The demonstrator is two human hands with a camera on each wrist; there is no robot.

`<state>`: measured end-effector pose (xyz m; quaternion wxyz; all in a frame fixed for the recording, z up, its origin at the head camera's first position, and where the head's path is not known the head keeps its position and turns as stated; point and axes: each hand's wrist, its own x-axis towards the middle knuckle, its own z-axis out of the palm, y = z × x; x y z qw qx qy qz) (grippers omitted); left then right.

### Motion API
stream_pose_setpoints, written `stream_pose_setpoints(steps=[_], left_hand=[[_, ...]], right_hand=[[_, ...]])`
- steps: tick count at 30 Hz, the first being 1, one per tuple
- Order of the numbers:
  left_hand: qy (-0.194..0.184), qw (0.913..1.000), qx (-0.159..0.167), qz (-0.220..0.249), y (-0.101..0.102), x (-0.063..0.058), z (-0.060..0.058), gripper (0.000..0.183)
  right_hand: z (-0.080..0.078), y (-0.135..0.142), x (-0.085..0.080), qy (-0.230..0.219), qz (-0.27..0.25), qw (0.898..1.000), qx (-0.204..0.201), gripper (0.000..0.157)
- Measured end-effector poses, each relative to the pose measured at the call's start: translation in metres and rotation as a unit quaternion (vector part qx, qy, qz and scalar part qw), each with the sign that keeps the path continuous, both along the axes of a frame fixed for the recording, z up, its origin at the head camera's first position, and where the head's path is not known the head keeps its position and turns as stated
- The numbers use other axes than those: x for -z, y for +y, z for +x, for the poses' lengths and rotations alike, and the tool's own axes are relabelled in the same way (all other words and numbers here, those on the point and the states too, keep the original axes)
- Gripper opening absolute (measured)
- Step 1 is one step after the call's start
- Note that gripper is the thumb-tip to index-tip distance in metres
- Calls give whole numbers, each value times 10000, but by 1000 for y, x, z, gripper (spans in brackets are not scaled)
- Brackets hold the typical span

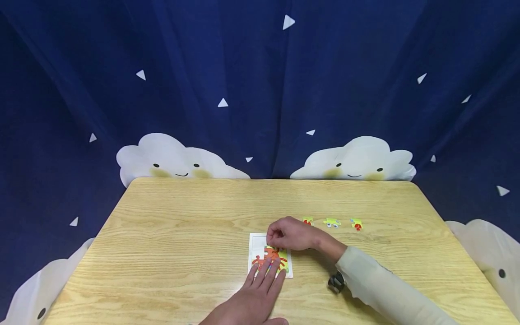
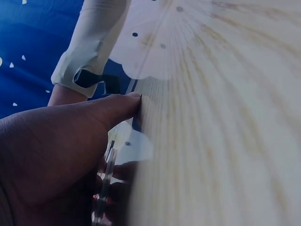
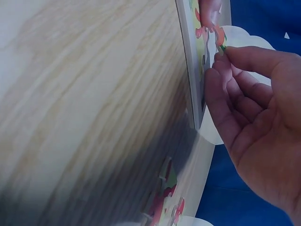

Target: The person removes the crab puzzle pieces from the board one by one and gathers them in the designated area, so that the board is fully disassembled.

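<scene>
A small white-framed puzzle board point(image 1: 256, 240) lies on the table, partly filled with pieces of a red crab-like picture on yellow-green. My left hand point(image 1: 255, 295) rests on its lower part, fingers straight and pressing on the fitted pieces. Over the upper edge, my right hand point(image 1: 293, 233) pinches an orange and green puzzle piece point(image 3: 220, 37) between thumb and fingertips. In the right wrist view that piece is tilted up, close over the board. The left wrist view shows the left thumb point(image 2: 124, 106) stretched along the table; the other fingers are mostly hidden.
Behind the right hand lie three loose puzzle pieces: a red and yellow one point(image 1: 308, 220), one with eyes point(image 1: 333, 223), and another red one point(image 1: 357, 225). A black device point(image 1: 336, 282) sits at the right wrist. A dark blue curtain point(image 1: 260, 90) hangs behind the wooden table point(image 1: 183, 216).
</scene>
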<state>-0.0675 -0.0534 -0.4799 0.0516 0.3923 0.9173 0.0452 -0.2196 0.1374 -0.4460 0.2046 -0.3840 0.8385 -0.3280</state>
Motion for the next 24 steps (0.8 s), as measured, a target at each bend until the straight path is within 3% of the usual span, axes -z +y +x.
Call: stream_pose_setpoints(steps=[4,14,24], left_hand=[[15,10000,-2,-5,0,-2,1,94],[732,9973,64,-60,1,0,3,92],[845,9964,91,74,-1,4,3,91]], right_hand=[[1,0,2,11,6,9999,160,12],[3,1,5,-193,-48,9992,360,12],[3,0,12,13,-87,9986,525,11]])
